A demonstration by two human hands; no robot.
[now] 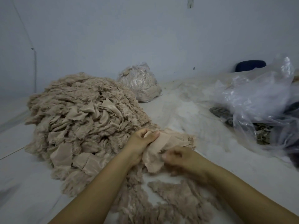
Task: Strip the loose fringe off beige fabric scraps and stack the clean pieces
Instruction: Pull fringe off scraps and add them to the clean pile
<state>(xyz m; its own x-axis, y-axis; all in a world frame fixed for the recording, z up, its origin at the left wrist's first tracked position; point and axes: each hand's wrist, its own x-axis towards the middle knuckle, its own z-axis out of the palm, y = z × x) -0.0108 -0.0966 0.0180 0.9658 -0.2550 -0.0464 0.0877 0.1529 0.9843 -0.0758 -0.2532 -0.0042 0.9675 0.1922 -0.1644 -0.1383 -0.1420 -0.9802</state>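
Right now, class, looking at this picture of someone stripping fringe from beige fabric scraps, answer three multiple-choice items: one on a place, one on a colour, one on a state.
1. Where does the tied clear plastic bag stuffed with beige material lie?
A. Behind the big heap of fringed beige fabric scraps, near the wall
B. Under the person's arms
C. On top of the heap

2. What colour is the rounded object at the far right by the wall?
A. Red
B. Dark blue
C. Yellow

3. What is the left hand doing?
A. Lying flat on the floor
B. Resting open on the heap
C. Gripping the smooth beige fabric piece

Answers: 1 A, the bag sits beyond the heap; 2 B, it shows dark blue; 3 C, its fingers curl round the cloth, while the right hand pinches it too.
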